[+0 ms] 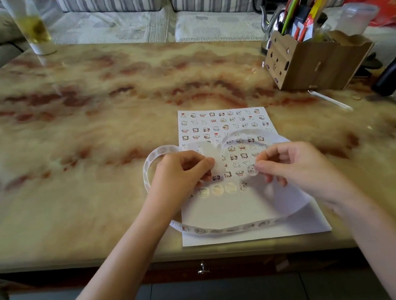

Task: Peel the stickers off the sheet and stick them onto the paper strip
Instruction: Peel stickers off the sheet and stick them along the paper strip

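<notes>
Sticker sheet (224, 127) lies flat on marble surface (89, 113). Left hand (182, 173) fingers pinch the paper strip (225, 228), looping over the sheet. Right hand (294, 163) fingers pinch a round sticker (251, 169) just above the sheet.

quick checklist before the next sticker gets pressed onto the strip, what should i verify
1. Sticker in hand: the right hand pinches a round sticker at its fingertips, lifted off the sheet. Ok.
2. Strip held: the left hand grips an end of the paper strip. Ok.
3. Free landing spot on the held end: the part at the left hand looks blank, but it is blurred. Cannot tell.
4. Strip untangled: it loops around both hands and across the sticker sheet, so it could twist. Not ok.
5. Sticker facing: whether the sticky side faces the strip. Cannot tell.
6. Sheet flat on the table: the near right part lifts under the right hand. Not ok.
</notes>
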Demonstrator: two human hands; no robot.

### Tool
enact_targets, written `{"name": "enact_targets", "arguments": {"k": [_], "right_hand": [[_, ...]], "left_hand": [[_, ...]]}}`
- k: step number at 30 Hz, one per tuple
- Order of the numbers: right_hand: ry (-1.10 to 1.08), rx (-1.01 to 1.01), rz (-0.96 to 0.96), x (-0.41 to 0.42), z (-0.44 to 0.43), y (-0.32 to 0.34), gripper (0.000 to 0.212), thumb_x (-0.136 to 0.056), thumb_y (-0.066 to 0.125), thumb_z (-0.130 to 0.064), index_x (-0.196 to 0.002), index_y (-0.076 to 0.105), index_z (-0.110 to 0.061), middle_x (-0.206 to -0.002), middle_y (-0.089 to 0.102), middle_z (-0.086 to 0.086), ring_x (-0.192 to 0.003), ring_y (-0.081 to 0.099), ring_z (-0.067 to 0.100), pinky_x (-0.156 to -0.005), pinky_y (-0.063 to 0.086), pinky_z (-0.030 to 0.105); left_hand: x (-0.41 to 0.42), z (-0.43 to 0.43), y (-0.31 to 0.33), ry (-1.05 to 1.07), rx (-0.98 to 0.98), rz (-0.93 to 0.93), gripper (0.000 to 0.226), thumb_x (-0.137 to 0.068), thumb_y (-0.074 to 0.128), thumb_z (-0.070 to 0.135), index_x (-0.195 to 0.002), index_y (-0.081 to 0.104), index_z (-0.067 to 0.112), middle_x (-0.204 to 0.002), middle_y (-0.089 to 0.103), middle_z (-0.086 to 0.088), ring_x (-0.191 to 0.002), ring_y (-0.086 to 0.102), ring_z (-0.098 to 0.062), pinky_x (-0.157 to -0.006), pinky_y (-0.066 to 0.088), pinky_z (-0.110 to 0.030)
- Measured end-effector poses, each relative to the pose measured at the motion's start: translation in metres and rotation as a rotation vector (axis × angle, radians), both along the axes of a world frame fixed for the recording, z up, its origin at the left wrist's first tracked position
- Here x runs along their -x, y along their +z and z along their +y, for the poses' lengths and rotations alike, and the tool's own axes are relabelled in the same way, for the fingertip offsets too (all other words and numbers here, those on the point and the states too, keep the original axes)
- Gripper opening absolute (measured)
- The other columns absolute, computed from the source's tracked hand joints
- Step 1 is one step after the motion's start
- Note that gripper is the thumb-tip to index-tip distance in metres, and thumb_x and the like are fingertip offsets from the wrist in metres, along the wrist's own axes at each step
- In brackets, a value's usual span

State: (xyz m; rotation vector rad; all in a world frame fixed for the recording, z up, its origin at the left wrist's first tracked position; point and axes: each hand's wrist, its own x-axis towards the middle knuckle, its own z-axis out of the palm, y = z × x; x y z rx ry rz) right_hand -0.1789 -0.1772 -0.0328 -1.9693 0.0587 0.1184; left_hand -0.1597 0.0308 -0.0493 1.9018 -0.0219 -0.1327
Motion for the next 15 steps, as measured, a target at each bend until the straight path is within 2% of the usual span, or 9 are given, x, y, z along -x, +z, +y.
{"name": "enact_targets", "arguments": {"k": [3, 6, 8, 12, 15], "right_hand": [[-0.024, 0.028, 0.131, 0.001, -0.0058, -0.0023, 0.003, -0.081, 0.07, -0.001, -0.08, 0.069, -0.003, -0.054, 0.064, -0.001, -0.043, 0.053, 0.003, -0.041, 0.037, 0.012], [-0.056, 0.049, 0.174, 0.0021, -0.0059, -0.0062, 0.004, -0.08, 0.071, 0.0, -0.083, 0.069, 0.0, -0.051, 0.063, -0.002, -0.041, 0.052, 0.003, -0.041, 0.038, 0.013], [-0.07, 0.065, 0.177, 0.0024, -0.006, -0.0073, 0.004, -0.08, 0.072, -0.002, -0.083, 0.069, -0.001, -0.056, 0.065, 0.001, -0.042, 0.053, 0.003, -0.042, 0.039, 0.013], [-0.077, 0.094, 0.165, 0.002, -0.0057, -0.0089, 0.003, -0.079, 0.073, -0.005, -0.08, 0.07, -0.005, -0.067, 0.068, 0.009, -0.044, 0.052, 0.004, -0.044, 0.038, 0.013], [-0.072, 0.109, 0.161, 0.0013, -0.0055, -0.0098, 0.003, -0.079, 0.073, -0.006, -0.079, 0.071, -0.007, -0.069, 0.07, 0.012, -0.045, 0.052, 0.005, -0.048, 0.038, 0.016]], "left_hand": [[-0.0003, 0.0004, -0.0012, 0.0, -0.023, 0.017, 0.018, -0.088, 0.066, 0.021, -0.07, 0.069, 0.016, -0.059, 0.069, 0.008, -0.06, 0.065, -0.002, -0.065, 0.052, -0.019], [0.0008, 0.0003, -0.0023, -0.003, -0.037, 0.027, 0.017, -0.087, 0.067, 0.02, -0.073, 0.07, 0.012, -0.061, 0.071, 0.005, -0.063, 0.067, -0.006, -0.071, 0.055, -0.023], [0.0009, 0.0007, -0.0026, -0.001, -0.025, 0.042, 0.017, -0.087, 0.067, 0.02, -0.073, 0.07, 0.012, -0.062, 0.071, 0.004, -0.064, 0.068, -0.007, -0.076, 0.056, -0.027], [0.0014, 0.0006, -0.0025, -0.006, -0.031, 0.051, 0.017, -0.087, 0.067, 0.019, -0.071, 0.07, 0.014, -0.057, 0.069, 0.009, -0.059, 0.066, -0.001, -0.074, 0.055, -0.024], [0.0012, 0.0005, -0.0022, -0.005, -0.036, 0.052, 0.018, -0.087, 0.067, 0.018, -0.069, 0.069, 0.014, -0.058, 0.069, 0.009, -0.06, 0.066, -0.002, -0.077, 0.056, -0.026]]}}
